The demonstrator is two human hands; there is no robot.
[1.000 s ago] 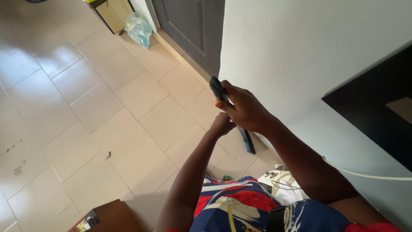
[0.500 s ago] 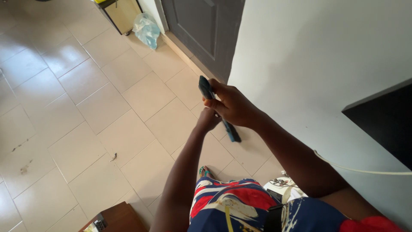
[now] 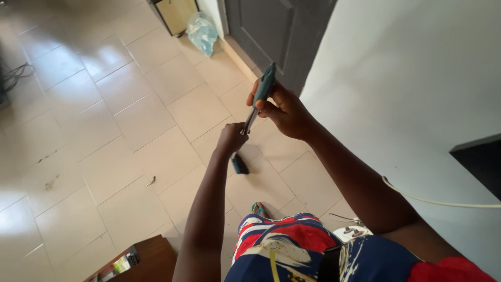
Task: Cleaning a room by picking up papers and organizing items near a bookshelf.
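Right hand (image 3: pixel 284 109) grips teal handle top (image 3: pixel 266 83) | left hand (image 3: pixel 230 138) clasps shaft lower, brush head (image 3: pixel 239 164) at 6 o'clock on tiled floor (image 3: pixel 104 130) | step: sweeping stroke | next likely needs steady two-handed pull.

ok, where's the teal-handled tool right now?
Head view, centre: the teal-handled tool is gripped by the right hand near its top and the left hand lower down, over the tiled floor.

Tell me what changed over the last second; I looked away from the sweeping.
The broom handle swung from leaning right to leaning left, its lower end now left of the left hand. The right hand kept the top grip. Both hands stayed clamped; the blue bag by the door lay unmoved.
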